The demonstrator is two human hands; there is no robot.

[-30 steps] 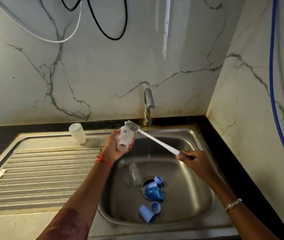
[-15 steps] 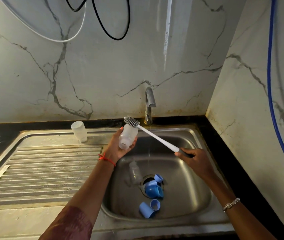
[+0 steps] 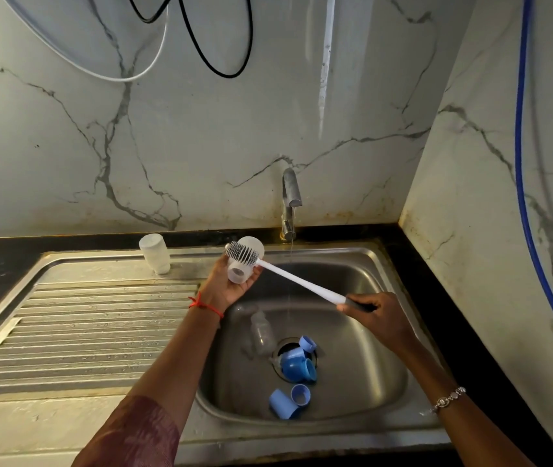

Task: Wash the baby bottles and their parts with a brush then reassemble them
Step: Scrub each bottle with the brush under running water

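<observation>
My left hand (image 3: 226, 288) holds a translucent baby bottle (image 3: 239, 269) above the sink's left rim, its open neck turned toward me. My right hand (image 3: 374, 315) grips the dark handle of a long white bottle brush (image 3: 297, 281). The grey bristle head lies against the outside of the bottle's body. A second clear bottle (image 3: 262, 332) lies in the sink basin (image 3: 362, 365). Several blue caps and rings (image 3: 297, 364) sit around the drain. Another translucent bottle (image 3: 155, 252) stands upside down at the back of the drainboard.
A thin stream of water runs from the steel tap (image 3: 290, 197) into the basin. The ribbed drainboard (image 3: 83, 328) stretches to the left. Marble walls close the back and right side. A blue hose (image 3: 524, 183) hangs on the right wall, cables above.
The brush head slid from the bottle's far end onto its side. My left hand tilted the bottle so its base points up and away. Both hands stayed above the sink.
</observation>
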